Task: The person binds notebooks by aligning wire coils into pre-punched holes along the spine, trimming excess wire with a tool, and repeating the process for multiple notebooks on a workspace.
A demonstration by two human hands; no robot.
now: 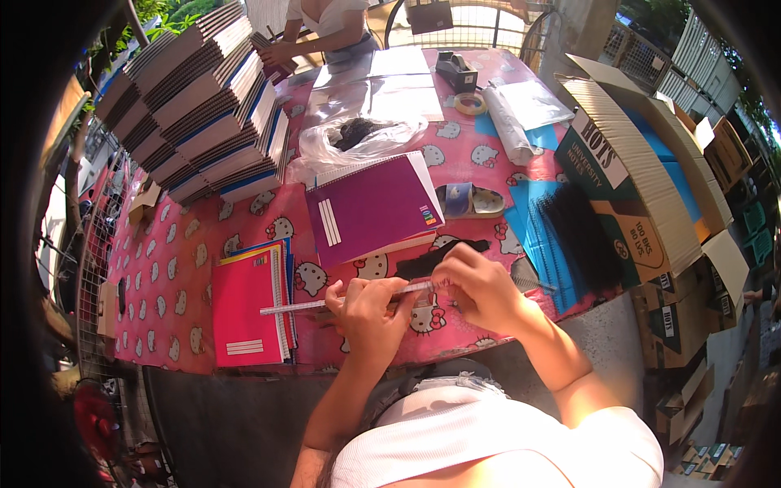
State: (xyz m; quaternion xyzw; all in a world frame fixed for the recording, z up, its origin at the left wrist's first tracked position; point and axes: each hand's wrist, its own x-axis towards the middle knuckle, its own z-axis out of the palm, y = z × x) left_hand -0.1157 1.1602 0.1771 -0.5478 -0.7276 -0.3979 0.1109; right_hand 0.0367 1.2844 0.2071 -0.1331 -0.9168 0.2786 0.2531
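Note:
A long, thin pale strip with fine marks along it, perhaps a notebook's punched edge seen side-on, lies across my two hands. My left hand is closed around its middle, thumb and fingers pinching it. At the strip's right end my right hand pinches with bent fingers; any small thing between them is hidden. Left of my left hand lies a pile of notebooks with a pink cover on top. Beyond both hands sits a purple spiral notebook on other notebooks. A dark crumpled item is just past my right hand.
Tall stacked notebooks stand at the far left. Black binding coils lie on blue sheets at right, beside an open carton. A clear plastic bag, slide sandal and tape dispenser lie farther back. Another person is opposite.

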